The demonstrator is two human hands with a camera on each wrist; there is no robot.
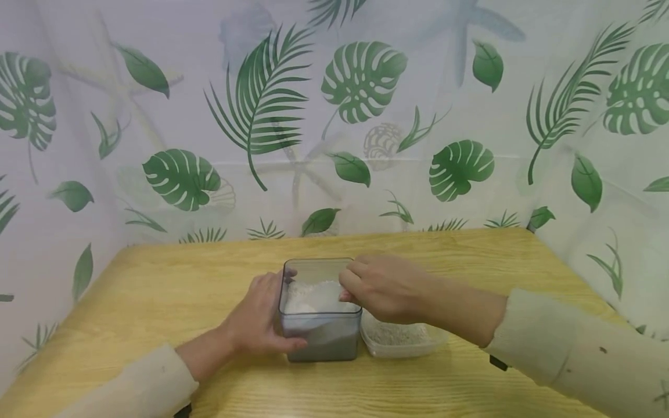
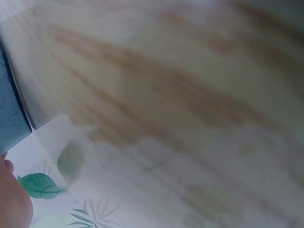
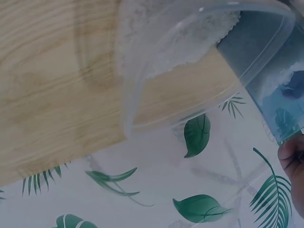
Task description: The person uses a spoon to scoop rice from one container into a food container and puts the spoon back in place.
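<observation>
Square smoky tub (image 1: 320, 325), white grainy powder (image 1: 316, 296)

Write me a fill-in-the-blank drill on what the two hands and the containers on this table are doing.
1. The left hand grips the side of the grey ____.
2. The grey container holds a ____ powder.
3. The right hand reaches over the grey container's open ____.
4. The shallow clear tub stands to the ____ of the grey container on the wooden table.

Missing words: container; white; top; right
</observation>
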